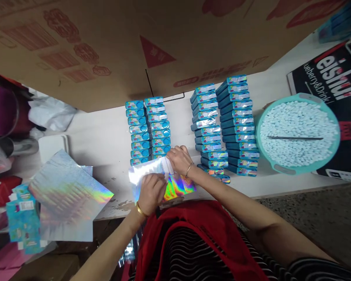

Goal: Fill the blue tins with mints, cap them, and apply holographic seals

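White tabletop [111,136] is stretching under a big cardboard sheet [111,43] leaning at the back. Loose shiny sheets [67,195] are lying at the left edge, and a teal basin [336,152] of pale pellets is sitting at the right. Four rows of small blue boxes [222,125] are standing in the middle. At the near edge, the left hand [151,193] is pressing closed fingers on a shiny foil sheet [178,185], while the right hand [179,159] is pinching its top edge.
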The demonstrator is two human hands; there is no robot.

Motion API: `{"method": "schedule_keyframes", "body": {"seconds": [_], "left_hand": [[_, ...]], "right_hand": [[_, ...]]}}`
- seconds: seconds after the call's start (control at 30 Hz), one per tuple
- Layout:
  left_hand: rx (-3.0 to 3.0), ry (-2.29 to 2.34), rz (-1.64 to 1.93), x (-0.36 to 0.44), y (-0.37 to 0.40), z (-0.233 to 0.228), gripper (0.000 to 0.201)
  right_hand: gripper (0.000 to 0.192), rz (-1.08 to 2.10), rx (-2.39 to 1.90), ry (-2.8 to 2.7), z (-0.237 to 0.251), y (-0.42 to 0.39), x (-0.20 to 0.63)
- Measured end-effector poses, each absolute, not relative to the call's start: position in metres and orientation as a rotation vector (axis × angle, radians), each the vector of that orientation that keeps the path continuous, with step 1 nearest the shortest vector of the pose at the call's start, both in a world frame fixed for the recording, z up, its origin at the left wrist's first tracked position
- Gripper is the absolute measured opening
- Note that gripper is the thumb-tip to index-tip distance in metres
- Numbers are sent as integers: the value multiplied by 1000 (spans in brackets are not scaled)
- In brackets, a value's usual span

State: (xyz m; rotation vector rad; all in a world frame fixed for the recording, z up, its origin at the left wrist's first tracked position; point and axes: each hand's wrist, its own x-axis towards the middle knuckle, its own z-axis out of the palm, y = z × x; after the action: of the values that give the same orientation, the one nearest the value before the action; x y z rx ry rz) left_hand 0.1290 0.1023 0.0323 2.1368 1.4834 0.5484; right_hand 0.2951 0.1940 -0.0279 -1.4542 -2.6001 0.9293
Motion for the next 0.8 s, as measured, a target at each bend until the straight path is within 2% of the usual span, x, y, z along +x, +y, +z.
{"method": "schedule_keyframes", "body": {"seconds": [0.07,0.23,0.33,0.53,0.8], "left_hand": [[1773,1617,725,132,105,46,2],[835,1776,1155,142,149,51,18],[639,1706,1219,149,174,42,22],[606,1690,1229,154,213,8,24],[1227,2060,1169,147,273,-41,13]], "right_hand": [[34,932,-1425,-2456,-27,190,298],[53,1101,-1327,-1896,-3,183,306],[46,1222,-1384,-1727,10,187,302],[30,1177,-1582,-1627,-2,228,298],[22,1010,-1771,-1944,-35,296,297]]}}
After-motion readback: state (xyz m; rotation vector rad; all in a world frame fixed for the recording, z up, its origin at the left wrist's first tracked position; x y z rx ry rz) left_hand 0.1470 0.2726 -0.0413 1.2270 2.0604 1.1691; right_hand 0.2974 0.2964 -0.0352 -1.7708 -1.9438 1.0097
